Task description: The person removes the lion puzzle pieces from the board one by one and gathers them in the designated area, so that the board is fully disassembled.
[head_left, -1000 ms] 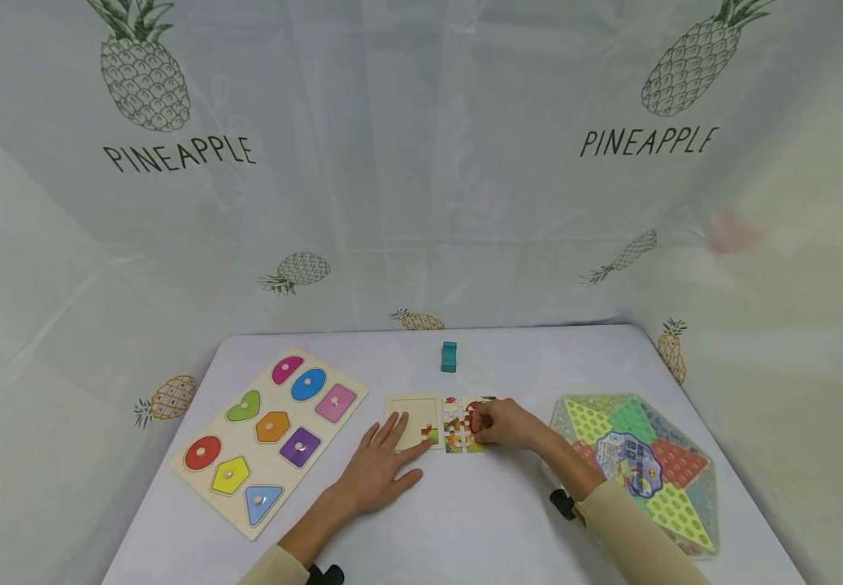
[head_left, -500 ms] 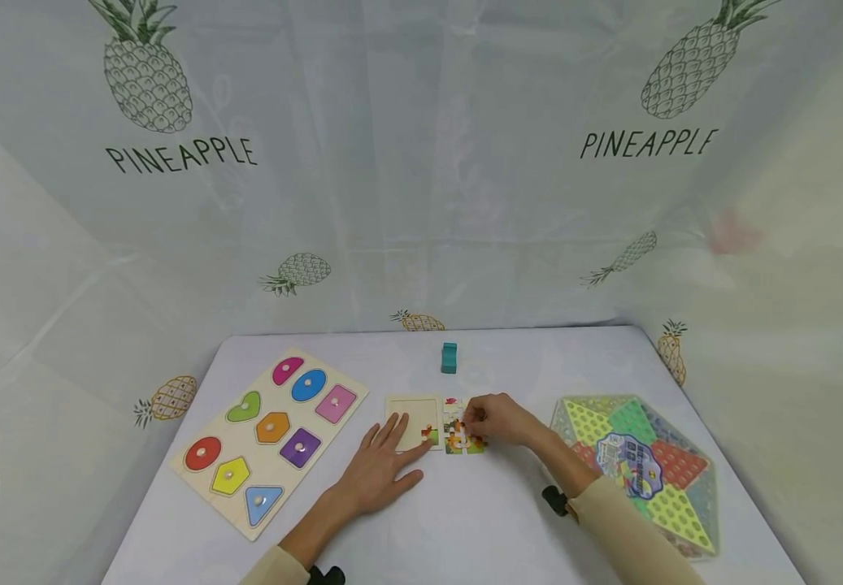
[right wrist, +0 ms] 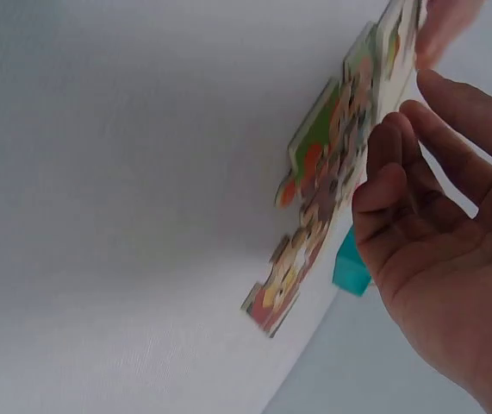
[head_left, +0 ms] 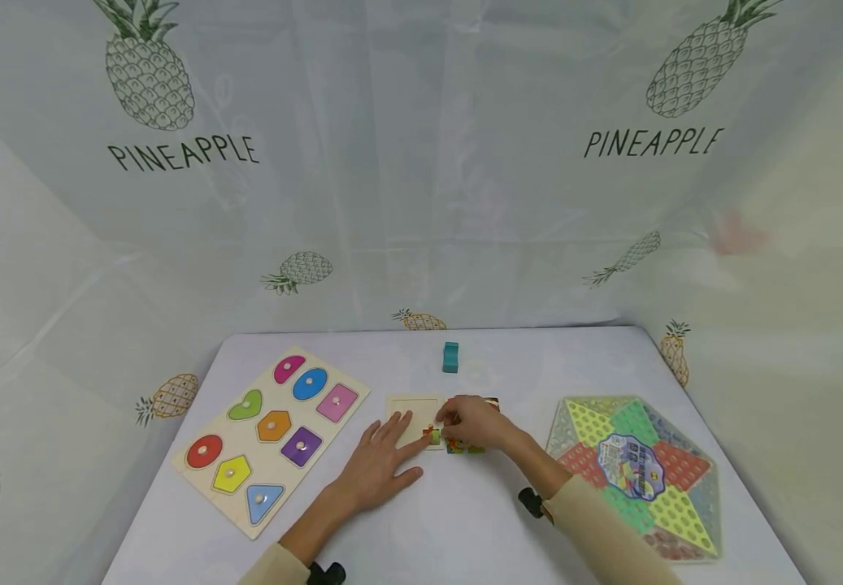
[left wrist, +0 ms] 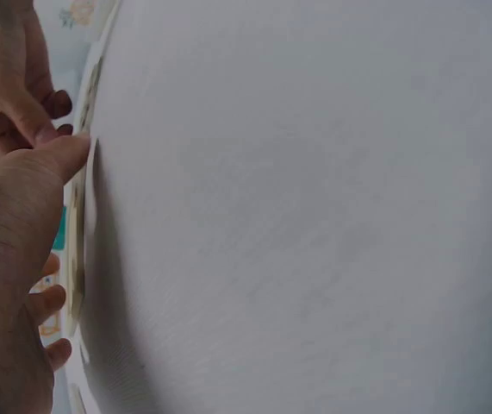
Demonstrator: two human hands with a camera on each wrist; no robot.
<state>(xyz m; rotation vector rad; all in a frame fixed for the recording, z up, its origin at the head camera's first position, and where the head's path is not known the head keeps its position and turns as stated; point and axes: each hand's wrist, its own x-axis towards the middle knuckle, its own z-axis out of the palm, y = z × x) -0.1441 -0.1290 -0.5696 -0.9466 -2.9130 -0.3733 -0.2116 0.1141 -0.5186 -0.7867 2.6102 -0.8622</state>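
Observation:
My left hand (head_left: 375, 469) lies with fingers spread on the pale wooden puzzle tray (head_left: 401, 400), its index fingertip by a jigsaw piece (head_left: 432, 437) set in the tray's lower right corner. In the left wrist view, the left hand (left wrist: 21, 211) touches the tray's edge. My right hand (head_left: 475, 422) is at the tray's right edge, thumb and fingertips together in a pinch on a jigsaw piece that the fingers mostly hide. Under and beside it lie several colourful jigsaw pieces (head_left: 493, 402). The right wrist view shows these pieces (right wrist: 319, 159) beyond the curled fingers of the right hand (right wrist: 452, 207).
A wooden shape board (head_left: 245, 443) with knobbed pieces lies at the left. A hexagonal Chinese checkers board (head_left: 633, 471) lies at the right, near the right forearm. A small teal block (head_left: 450, 357) stands behind the tray.
My right hand has moved left from the loose jigsaw pieces to the right edge of the tray. The left hand has stayed in place.

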